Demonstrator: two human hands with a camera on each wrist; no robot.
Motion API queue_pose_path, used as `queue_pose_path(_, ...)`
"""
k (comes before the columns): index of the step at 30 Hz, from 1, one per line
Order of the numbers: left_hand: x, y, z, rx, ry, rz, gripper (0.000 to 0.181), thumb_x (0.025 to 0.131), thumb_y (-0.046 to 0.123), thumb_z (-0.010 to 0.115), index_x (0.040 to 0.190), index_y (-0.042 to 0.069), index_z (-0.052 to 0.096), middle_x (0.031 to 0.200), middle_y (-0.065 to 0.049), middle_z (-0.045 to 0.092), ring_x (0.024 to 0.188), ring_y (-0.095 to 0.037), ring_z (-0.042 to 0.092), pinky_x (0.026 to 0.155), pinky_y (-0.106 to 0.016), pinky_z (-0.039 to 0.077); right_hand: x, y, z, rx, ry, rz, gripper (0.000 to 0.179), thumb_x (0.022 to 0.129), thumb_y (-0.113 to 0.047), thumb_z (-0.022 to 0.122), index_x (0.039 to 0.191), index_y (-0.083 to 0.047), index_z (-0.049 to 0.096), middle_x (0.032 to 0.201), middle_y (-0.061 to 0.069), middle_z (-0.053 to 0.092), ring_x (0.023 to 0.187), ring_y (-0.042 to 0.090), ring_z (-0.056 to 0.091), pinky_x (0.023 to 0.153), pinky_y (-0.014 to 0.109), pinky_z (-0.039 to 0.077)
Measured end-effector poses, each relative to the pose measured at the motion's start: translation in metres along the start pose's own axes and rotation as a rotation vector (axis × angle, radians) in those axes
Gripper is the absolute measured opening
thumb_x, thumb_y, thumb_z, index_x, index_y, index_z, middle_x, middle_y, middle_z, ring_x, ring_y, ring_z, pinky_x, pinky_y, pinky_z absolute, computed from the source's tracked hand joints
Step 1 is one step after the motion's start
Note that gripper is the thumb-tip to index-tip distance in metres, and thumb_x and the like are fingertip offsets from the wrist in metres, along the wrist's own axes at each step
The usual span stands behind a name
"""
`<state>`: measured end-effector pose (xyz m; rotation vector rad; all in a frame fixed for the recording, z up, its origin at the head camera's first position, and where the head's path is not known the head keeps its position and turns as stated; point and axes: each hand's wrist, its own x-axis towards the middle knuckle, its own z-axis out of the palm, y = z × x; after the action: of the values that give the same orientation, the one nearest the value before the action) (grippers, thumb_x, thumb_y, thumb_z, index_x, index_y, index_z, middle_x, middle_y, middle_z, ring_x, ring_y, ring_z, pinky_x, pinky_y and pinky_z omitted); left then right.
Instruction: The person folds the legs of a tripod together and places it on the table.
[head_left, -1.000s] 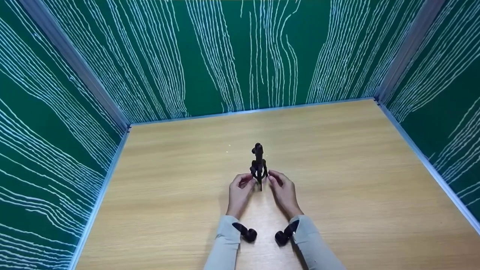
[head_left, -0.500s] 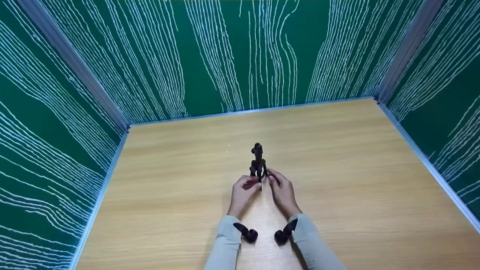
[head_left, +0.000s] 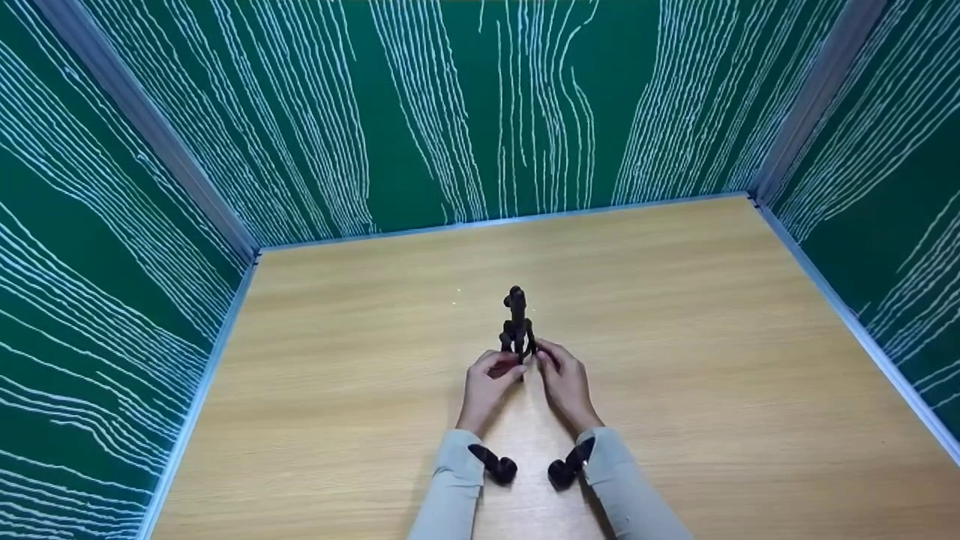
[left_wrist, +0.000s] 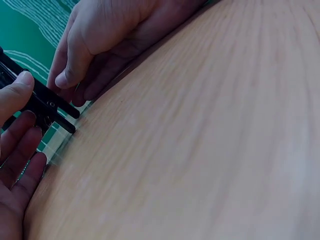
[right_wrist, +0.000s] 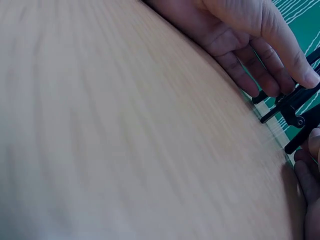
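Observation:
A small black tripod (head_left: 517,315), with jointed thin legs, stands mid-table in the head view. My left hand (head_left: 484,386) pinches one of its legs; its thumb (right_wrist: 307,75) lies along the black leg in the right wrist view. On the other side my right hand (head_left: 568,381) holds another leg between thumb and fingertips. The left wrist view shows the lower ends of two tripod legs (left_wrist: 62,112) just above or on the wood, with the right hand (left_wrist: 112,35) beside them. The fingers partly hide the legs, and the tripod's top is outside both wrist views.
The light wooden table (head_left: 360,337) has a metal edge strip along its back and sides. Green panels (head_left: 420,112) with white wavy lines rise around it. A dark wrist camera (head_left: 499,469) sticks out from each grey sleeve.
My left hand has shifted slightly right, from the tripod's left leg to the leg nearest the person. The right hand and the tripod have hardly moved.

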<state>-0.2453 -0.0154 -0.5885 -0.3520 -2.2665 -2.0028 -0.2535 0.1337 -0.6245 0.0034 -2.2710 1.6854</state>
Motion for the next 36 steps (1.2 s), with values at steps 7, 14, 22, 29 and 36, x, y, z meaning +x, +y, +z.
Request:
queue_pose_path(7,-0.0005,0.0029,-0.0003,0.024,0.011,-0.02,0.019,0.081,0.002,0.074,0.098,-0.005,0.07,0.097,-0.015,0.068,0.088,-0.007,0.063,0.083,-0.02,0.053,0.0002,0.0008,0.0006,-0.021,0.016,-0.037,0.025,0.094,-0.005,0.058,0.117,-0.002,0.067,0.117,0.015,0.068,0.112,0.031,0.062,0.098,0.042,0.049)
queue_pose_path(14,-0.0005,0.002,-0.001,0.012,0.037,-0.044,0.019,0.082,0.0,0.073,0.1,-0.005,0.071,0.1,-0.015,0.069,0.094,-0.014,0.063,0.086,-0.021,0.053,0.001,0.002,0.0005,-0.034,0.034,-0.06,0.023,0.093,-0.003,0.059,0.114,0.001,0.067,0.111,0.016,0.069,0.107,0.032,0.064,0.096,0.042,0.05)
queue_pose_path(22,-0.0005,-0.0012,-0.0025,-0.037,0.031,-0.034,0.021,0.083,0.001,0.072,0.102,-0.007,0.07,0.1,-0.017,0.068,0.094,-0.014,0.064,0.085,-0.021,0.055,-0.0011,0.0021,-0.0002,-0.009,0.047,-0.046,0.021,0.093,-0.004,0.06,0.111,0.002,0.068,0.105,0.015,0.07,0.101,0.031,0.066,0.091,0.034,0.053)
queue_pose_path(29,0.0006,-0.0042,-0.0037,-0.086,0.034,-0.044,0.021,0.085,0.0,0.069,0.103,-0.01,0.069,0.103,-0.021,0.067,0.095,-0.013,0.064,0.084,-0.022,0.056,-0.0023,0.0006,-0.001,-0.013,0.056,-0.046,0.019,0.093,-0.005,0.06,0.108,0.001,0.069,0.102,0.014,0.071,0.097,0.03,0.066,0.086,0.027,0.053)
queue_pose_path(36,0.0005,-0.0041,-0.0046,-0.125,0.047,-0.068,0.022,0.087,-0.001,0.067,0.106,-0.011,0.068,0.106,-0.022,0.066,0.094,-0.014,0.065,0.083,-0.023,0.056,-0.0021,-0.0012,-0.0015,-0.007,0.054,0.01,0.018,0.092,-0.006,0.062,0.107,-0.002,0.07,0.101,0.011,0.071,0.099,0.027,0.066,0.088,0.026,0.053)
